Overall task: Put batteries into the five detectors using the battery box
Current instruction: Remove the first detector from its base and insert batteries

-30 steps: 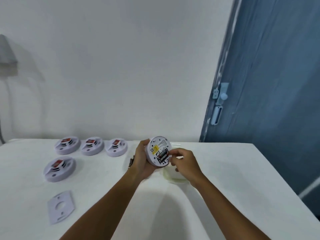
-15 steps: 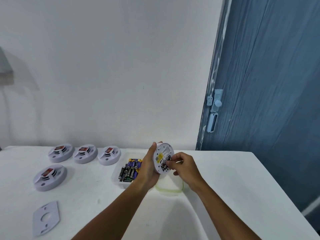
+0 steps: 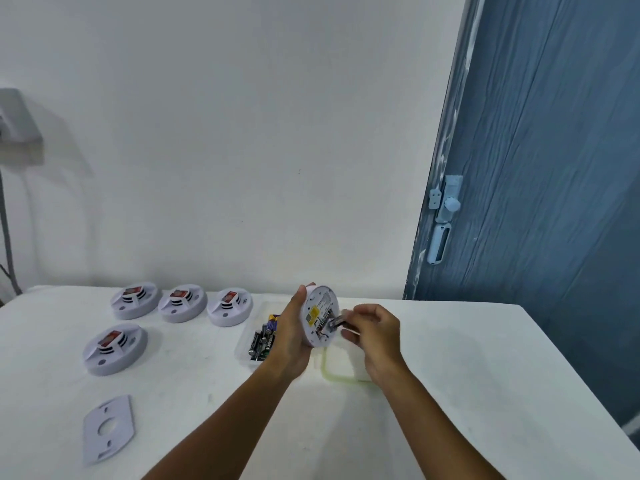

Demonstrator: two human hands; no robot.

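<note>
Round white plastic detector [image 3: 320, 317] held on edge at frame centre, a battery being worked at its back.

The detector is gripped by the left hand [image 3: 290, 336], fingers curled round its rim; a blurred grey cylindrical battery [image 3: 336, 322] is pinched by the right hand [image 3: 375, 332] against the open back. The clear plastic battery box [image 3: 250, 344] with batteries sits just left of the hands, its yellow-rimmed lid [image 3: 341, 370] below them. Four white round detectors [image 3: 116, 348] lie at left on the white table [image 3: 467, 375]; a flat white mounting plate [image 3: 107, 427] is at lower left.
</note>
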